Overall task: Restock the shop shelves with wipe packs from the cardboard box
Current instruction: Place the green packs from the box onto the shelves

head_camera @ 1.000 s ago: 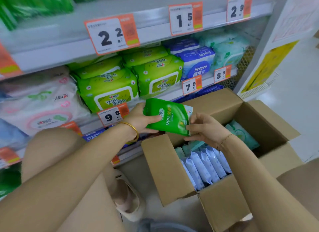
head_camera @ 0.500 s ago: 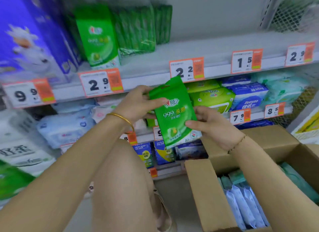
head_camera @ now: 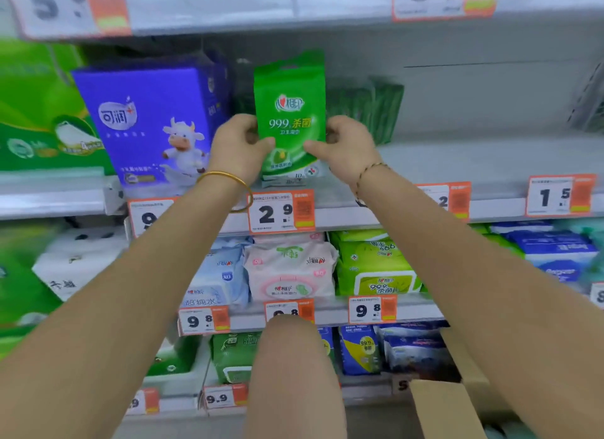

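Note:
A green wipe pack (head_camera: pixel 290 112) stands upright at the front of the upper shelf (head_camera: pixel 457 167), above the 2.9 price tag (head_camera: pixel 281 211). My left hand (head_camera: pixel 238 147) grips its left edge and my right hand (head_camera: pixel 346 144) grips its right edge, thumbs on the front. More green packs of the same kind (head_camera: pixel 369 108) stand behind and to the right. Only a flap of the cardboard box (head_camera: pixel 441 406) shows at the bottom right.
A purple carton with a cow (head_camera: pixel 147 121) stands just left of the pack, with a green carton (head_camera: pixel 42 112) beyond it. Lower shelves hold pink, blue and green wipe bundles (head_camera: pixel 291 268). My knee (head_camera: pixel 294 373) rises at bottom centre.
Both hands have lifted the green pack from in front of the lower shelves up onto the upper shelf. My view has tilted upward and the box has nearly left the frame.

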Demonstrator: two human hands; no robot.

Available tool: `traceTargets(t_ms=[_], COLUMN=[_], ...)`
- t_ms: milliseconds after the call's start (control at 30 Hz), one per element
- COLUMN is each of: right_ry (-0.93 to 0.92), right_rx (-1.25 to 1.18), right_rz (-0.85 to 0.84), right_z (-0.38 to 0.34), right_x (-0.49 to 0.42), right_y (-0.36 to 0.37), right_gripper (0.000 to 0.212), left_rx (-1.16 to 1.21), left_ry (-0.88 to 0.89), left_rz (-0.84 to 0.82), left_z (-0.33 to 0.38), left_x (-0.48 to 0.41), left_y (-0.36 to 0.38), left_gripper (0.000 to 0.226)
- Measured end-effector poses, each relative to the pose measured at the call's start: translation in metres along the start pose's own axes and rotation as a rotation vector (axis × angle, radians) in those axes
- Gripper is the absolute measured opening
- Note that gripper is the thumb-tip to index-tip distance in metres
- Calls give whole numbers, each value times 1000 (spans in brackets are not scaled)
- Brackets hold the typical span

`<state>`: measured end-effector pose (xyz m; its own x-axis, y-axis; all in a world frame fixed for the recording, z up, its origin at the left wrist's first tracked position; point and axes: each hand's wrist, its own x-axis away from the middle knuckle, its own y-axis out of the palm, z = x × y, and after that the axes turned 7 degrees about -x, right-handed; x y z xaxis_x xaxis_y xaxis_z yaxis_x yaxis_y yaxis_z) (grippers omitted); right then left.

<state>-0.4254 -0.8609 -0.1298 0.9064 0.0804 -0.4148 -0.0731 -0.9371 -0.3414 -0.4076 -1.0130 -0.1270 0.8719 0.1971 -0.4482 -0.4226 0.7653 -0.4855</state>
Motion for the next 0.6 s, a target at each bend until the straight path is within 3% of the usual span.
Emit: traceTargets(t_ms=[133, 233, 600], right_ry=[39, 93, 82], right_rx=[217, 328, 395], right_rz=[-9, -41, 38], right_z=[8, 16, 21], right_x=[-20, -23, -27], right_y=[18, 28, 41], right_gripper=[17, 29, 41], left_rx=[-163, -285, -454], left_ry=[-84, -113, -123], left_rz=[93, 51, -24], left_z=[-16, -27, -27], left_x=[-16, -19, -23], left_y=[10, 18, 24], left_gripper=[24, 16, 32])
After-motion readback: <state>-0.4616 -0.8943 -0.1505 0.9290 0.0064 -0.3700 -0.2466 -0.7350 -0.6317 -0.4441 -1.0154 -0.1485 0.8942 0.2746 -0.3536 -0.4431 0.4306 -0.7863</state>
